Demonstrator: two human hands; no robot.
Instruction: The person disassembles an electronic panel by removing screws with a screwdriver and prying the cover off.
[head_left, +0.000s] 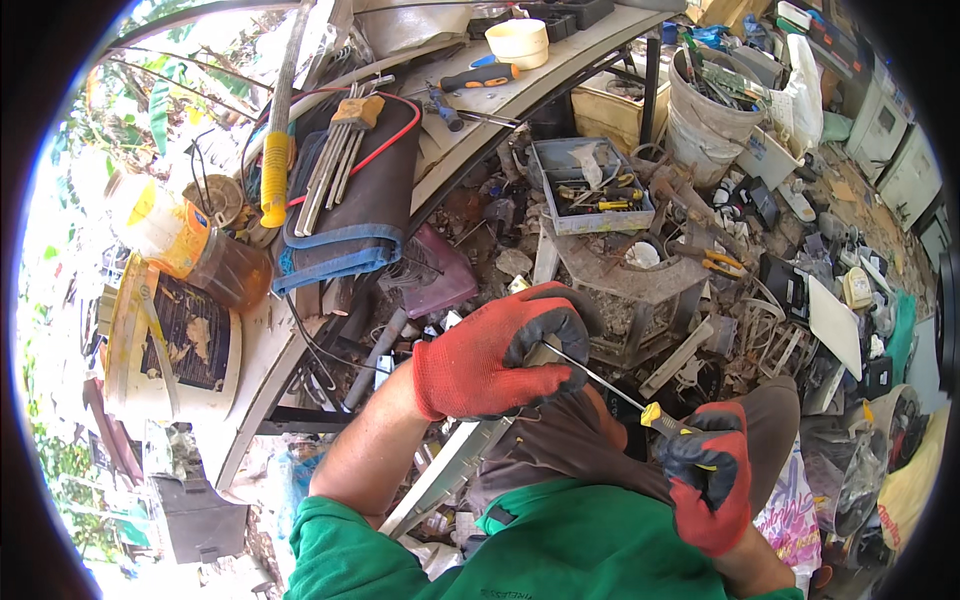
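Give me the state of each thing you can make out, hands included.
Left hand: gloved, curled; its hold is unclear
Right hand: gloved, closed around the screwdriver
Screwdriver: held, shaft toward left hand
Tool tray: uncovered, holding tools
Bucket: uncovered, filled with scrap
Dark cloth: folded
Cream tub: uncovered

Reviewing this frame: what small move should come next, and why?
Probably shift the left hand slightly out of line with the yellow-handled screwdriver before any push: the right hand grips it, and the shaft points into the left hand's curled grasp, where a slip might jab. What the tip meets is unclear.
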